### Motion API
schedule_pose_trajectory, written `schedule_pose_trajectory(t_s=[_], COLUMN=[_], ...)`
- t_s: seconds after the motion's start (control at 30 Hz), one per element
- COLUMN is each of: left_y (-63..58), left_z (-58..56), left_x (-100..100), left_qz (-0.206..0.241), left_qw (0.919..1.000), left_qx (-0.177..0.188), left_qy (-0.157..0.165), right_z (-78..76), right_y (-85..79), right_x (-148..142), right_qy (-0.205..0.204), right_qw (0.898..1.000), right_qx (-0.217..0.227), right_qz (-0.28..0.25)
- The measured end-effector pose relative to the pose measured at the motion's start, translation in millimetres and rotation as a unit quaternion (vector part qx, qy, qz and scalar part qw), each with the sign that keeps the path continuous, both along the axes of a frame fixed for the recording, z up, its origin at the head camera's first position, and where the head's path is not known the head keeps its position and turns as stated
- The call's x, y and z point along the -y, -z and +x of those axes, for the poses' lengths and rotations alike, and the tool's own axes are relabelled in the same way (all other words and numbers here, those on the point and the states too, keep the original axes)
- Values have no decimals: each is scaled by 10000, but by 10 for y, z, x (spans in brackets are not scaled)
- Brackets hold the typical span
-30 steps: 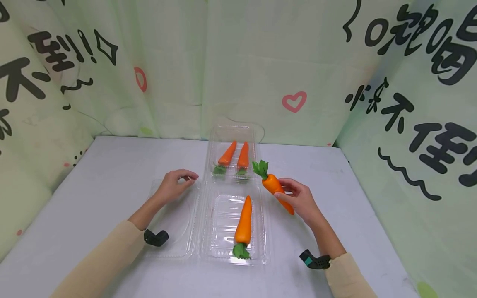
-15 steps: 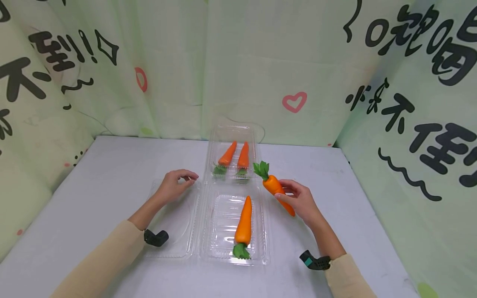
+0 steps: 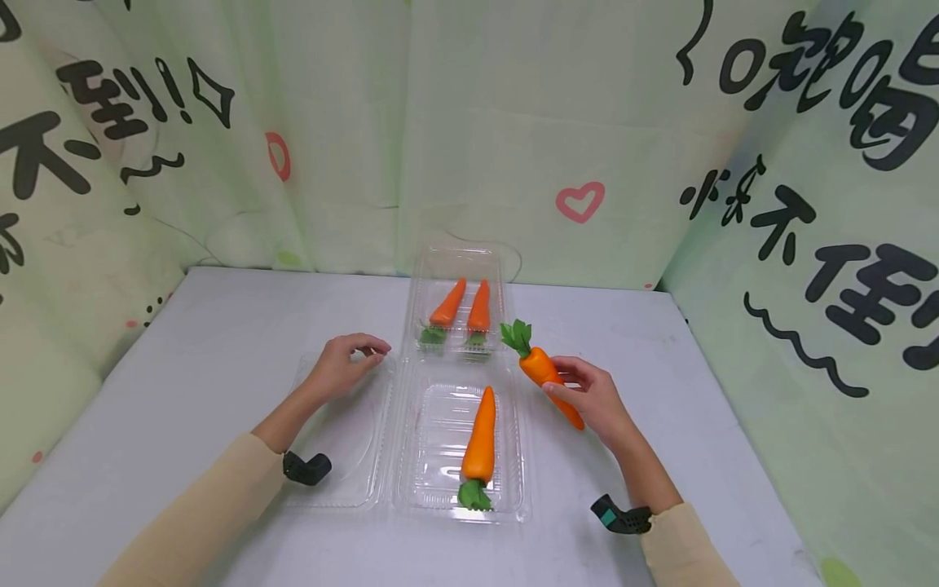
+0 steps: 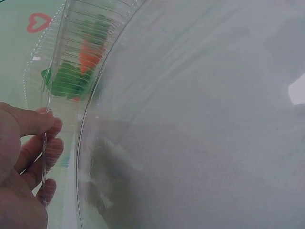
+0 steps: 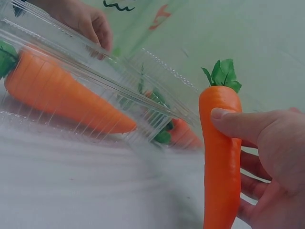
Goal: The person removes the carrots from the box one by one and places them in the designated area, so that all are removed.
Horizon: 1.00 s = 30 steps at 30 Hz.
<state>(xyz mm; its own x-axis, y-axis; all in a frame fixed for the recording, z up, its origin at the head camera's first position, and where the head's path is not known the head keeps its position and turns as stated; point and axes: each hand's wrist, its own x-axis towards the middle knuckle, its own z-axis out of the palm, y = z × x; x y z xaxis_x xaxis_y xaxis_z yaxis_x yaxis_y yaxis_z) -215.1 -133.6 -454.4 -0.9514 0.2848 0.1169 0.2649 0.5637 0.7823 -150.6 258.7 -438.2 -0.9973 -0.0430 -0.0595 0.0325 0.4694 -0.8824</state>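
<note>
My right hand grips a toy-like orange carrot with a green leafy top, thumb across its front in the right wrist view. It is held just right of a clear plastic clamshell box, leaves pointing up and left. One more carrot lies in that box, tip away from me. On the left, my left hand pinches the edge of the box's opened clear lid, with thumb and fingers on either side of the rim in the left wrist view.
Behind the front box stands another clear plastic box holding two carrots, a left one and a right one. The white table ends at pale green curtains printed with black lettering.
My right hand and its carrot have drifted slightly right and toward me. The left hand, the lid and the boxes stay where they were.
</note>
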Motion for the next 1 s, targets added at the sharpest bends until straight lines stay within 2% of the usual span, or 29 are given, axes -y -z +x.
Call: schedule_pose_trajectory(t_s=[0.2,0.6,1.0], left_y=[2,22,-4], left_z=[-2,-3,-6], left_x=[8,7,-5], left_qz=[11,-59,-50], left_qw=[10000,10000,10000], left_qx=[8,-13,-50], left_qy=[-2,-18,2], right_z=[1,11,-14], right_y=[5,6,32], right_x=[-14,-5,-22], right_qy=[11,347,385], right_qw=[10000,9985,9981], right_qx=[4,229,196], right_qz=[83,359,446])
